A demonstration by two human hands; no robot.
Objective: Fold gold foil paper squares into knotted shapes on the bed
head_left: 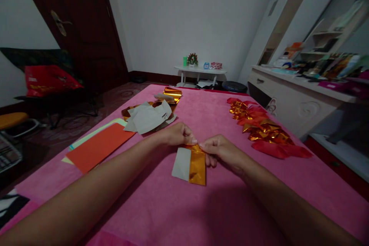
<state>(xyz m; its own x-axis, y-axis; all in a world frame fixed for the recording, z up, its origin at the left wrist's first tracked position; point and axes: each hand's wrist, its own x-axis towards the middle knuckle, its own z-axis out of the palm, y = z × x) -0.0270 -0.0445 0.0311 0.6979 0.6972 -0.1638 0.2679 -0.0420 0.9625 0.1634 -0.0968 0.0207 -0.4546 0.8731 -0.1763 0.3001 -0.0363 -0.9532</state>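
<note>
A: From the head camera, how far along is the folding?

B: Partway, I'd judge. The left hand [176,133] and right hand [219,149] pinch the top edge of a gold foil sheet [193,163] lying on the pink worktop [178,207]. Folded gold-and-red pieces [261,127] lie right; unfolded sheets [148,117] left.

A: Anything unclear?

B: The fingertips hide the crease itself.
</note>
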